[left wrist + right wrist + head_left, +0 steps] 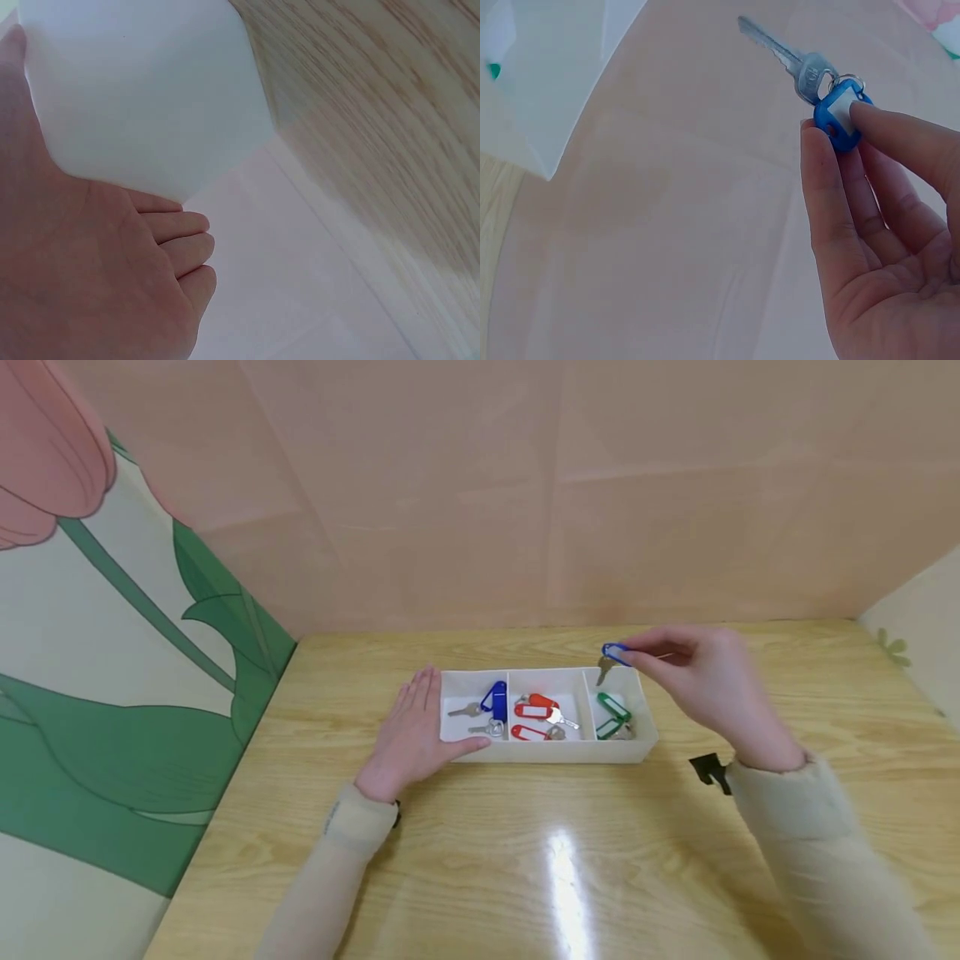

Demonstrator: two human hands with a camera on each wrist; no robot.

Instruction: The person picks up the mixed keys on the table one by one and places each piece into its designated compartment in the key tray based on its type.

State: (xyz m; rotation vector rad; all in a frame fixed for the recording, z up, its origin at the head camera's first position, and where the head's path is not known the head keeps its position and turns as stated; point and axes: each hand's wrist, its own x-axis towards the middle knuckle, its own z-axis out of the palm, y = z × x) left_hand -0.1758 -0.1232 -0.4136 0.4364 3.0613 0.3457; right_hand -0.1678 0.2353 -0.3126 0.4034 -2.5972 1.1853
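A white box [547, 752] with three compartments stands on the wooden table. My left hand [411, 727] lies flat against its left end, fingers straight along the wall and thumb over the front rim; the left wrist view has the palm [90, 262] at the box end. Above the right compartment, my right hand [693, 672] pinches a blue key tag [840, 116] between thumb and fingers, and a key [780, 52] hangs from its ring. Blue-tagged keys [495, 700] lie in the left compartment, red-tagged keys [534, 712] in the middle, green-tagged keys [613, 706] in the right.
The wooden table [480, 852] runs back to a pinkish wall [555, 493]. A wall with a painted flower and leaves [150, 693] borders it on the left. A black strap piece [708, 768] sticks out at the right sleeve.
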